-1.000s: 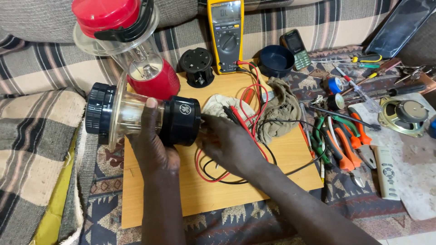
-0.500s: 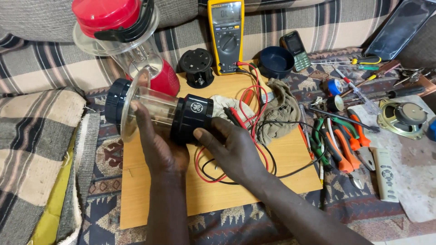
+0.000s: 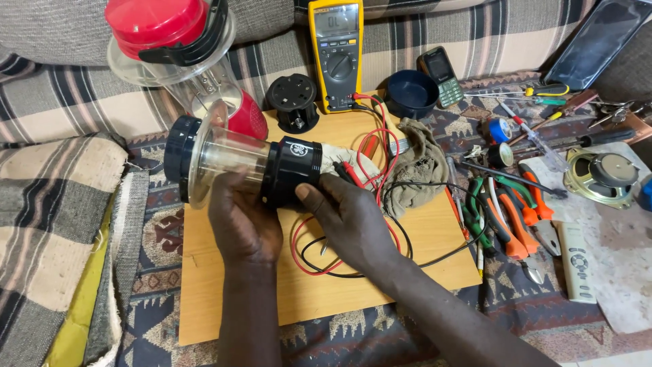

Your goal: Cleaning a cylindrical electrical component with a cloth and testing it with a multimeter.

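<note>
- A striped grey, cream and black fabric couch (image 3: pixel 61 102) fills the background behind the grip, its cushions soft and woven, with a checked blanket (image 3: pixel 47 224) folded off to the left of the hands.
- A patterned woven rug (image 3: pixel 380 333) in dark blue and brown lies under everything, nubbly in texture.
- A flat rectangular board of pale orange wood (image 3: pixel 224 285), smooth and matte, lies directly beneath the hands.
- A black-ended lantern with a clear cylindrical plastic body (image 3: pixel 238 160) lies on its side above the board, at the centre of the grip; its globe is glossy and see-through, its caps ribbed.
- The left hand (image 3: pixel 244 221) is wrapped around the clear middle from below, fingers closed on it.
- The right hand (image 3: pixel 350 221) presses thumb and fingers against the black base end, gripping it.
- A second lantern with a red dome top and clear globe (image 3: pixel 173 47) leans behind the grip.
- A yellow rectangular multimeter (image 3: pixel 336 54) stands behind and to the right; its red and black leads (image 3: pixel 373 146) loop past the right hand.
- A crumpled olive rag (image 3: pixel 418 166) lies right of the grip.
- Pliers with orange and green handles (image 3: pixel 506 214) lie farther right, near a round metal speaker (image 3: pixel 601 177).
</note>
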